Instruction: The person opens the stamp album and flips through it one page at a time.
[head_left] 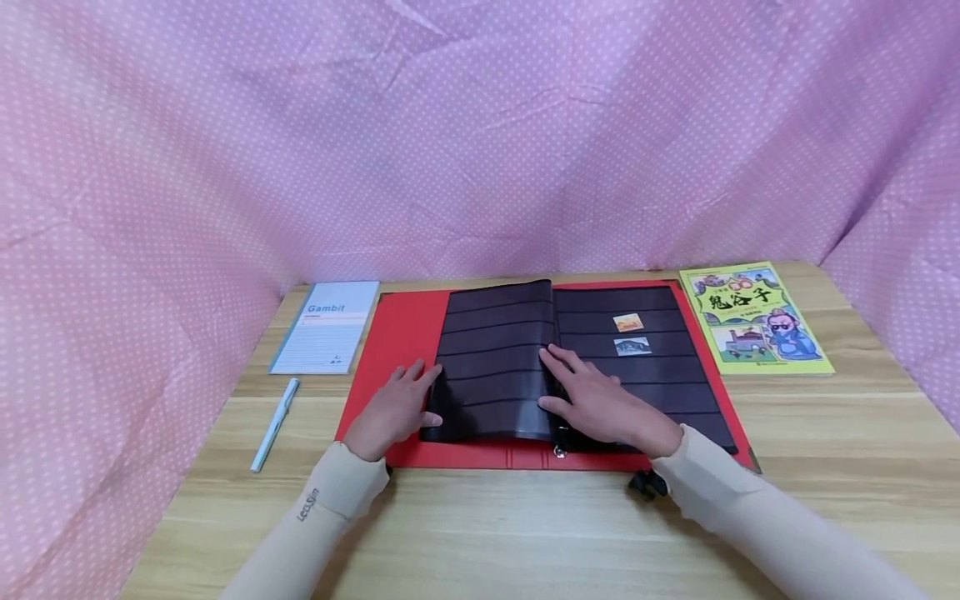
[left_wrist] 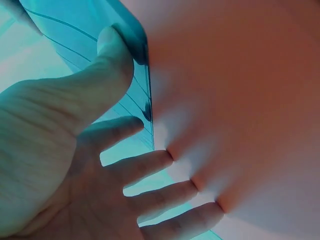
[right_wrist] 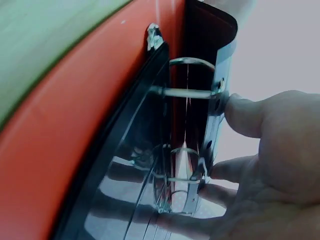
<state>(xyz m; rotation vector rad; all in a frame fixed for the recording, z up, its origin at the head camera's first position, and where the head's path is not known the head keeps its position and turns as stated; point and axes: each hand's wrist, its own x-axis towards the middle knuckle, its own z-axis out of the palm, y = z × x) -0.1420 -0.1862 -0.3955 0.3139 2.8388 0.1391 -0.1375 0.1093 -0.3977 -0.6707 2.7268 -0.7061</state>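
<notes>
A stamp album with a red cover (head_left: 405, 317) lies spread on the table. One black pocket page (head_left: 491, 358) is turned to the left and bows upward near the metal rings (right_wrist: 189, 93). My left hand (head_left: 393, 410) rests at that page's left edge. Its thumb lies on the page corner, and its straight fingertips touch the red cover. With straight fingers, my right hand (head_left: 600, 404) touches the page's punched edge beside the rings. The right black page (head_left: 675, 392) holds an orange stamp (head_left: 628, 322) and a dark grey-blue stamp (head_left: 632, 346).
Left of the album are a white-and-blue notebook (head_left: 326, 329) and a light blue pen (head_left: 274, 425). A yellow comic-style book (head_left: 757, 321) lies to the right. Pink dotted cloth (head_left: 480, 150) hangs behind the wooden table (head_left: 510, 533).
</notes>
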